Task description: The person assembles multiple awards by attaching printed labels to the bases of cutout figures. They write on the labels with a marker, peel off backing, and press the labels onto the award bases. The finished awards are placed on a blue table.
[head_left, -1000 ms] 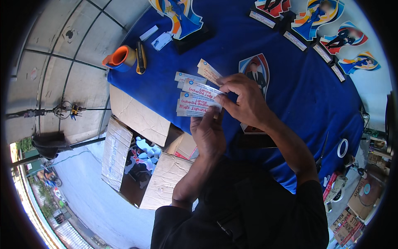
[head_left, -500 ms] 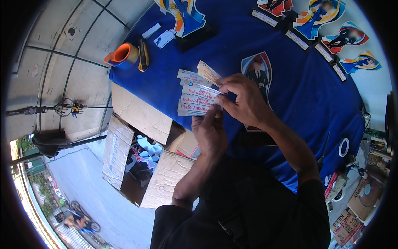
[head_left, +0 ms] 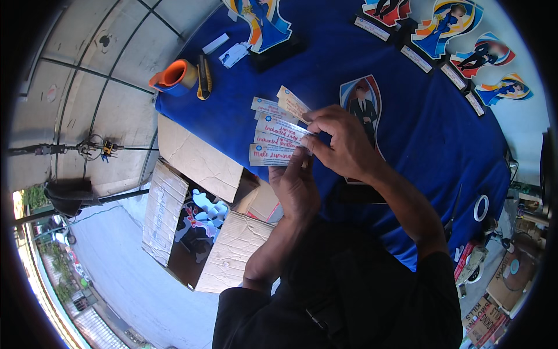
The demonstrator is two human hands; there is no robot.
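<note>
Several printed label strips [head_left: 273, 138], pale with red lettering, are fanned out over the table's front edge. My left hand [head_left: 294, 189] is closed on them from below, its thumb pressed on their right ends. From the right, my right hand [head_left: 337, 136] pinches a cream-coloured strip [head_left: 292, 104] that tilts up above the fan; its fingers also touch the fan's right ends. Behind my right hand stands a trophy with a dark-suited figure [head_left: 365, 110], on a black base partly hidden by my forearm.
Blue cloth [head_left: 232, 131] covers the table. Finished-looking figure trophies [head_left: 444, 29] line the far right, another [head_left: 261, 26] stands far left. By an orange cup [head_left: 177, 75] lie a yellow cutter [head_left: 203, 78] and white cutouts [head_left: 233, 55]. An open carton [head_left: 215, 244] holds cutouts; a tape roll [head_left: 481, 207] lies right.
Both hands keep their hold, and the fanned strips have barely shifted. The motorcycle with a rider outside at lower left has gone out of view.
</note>
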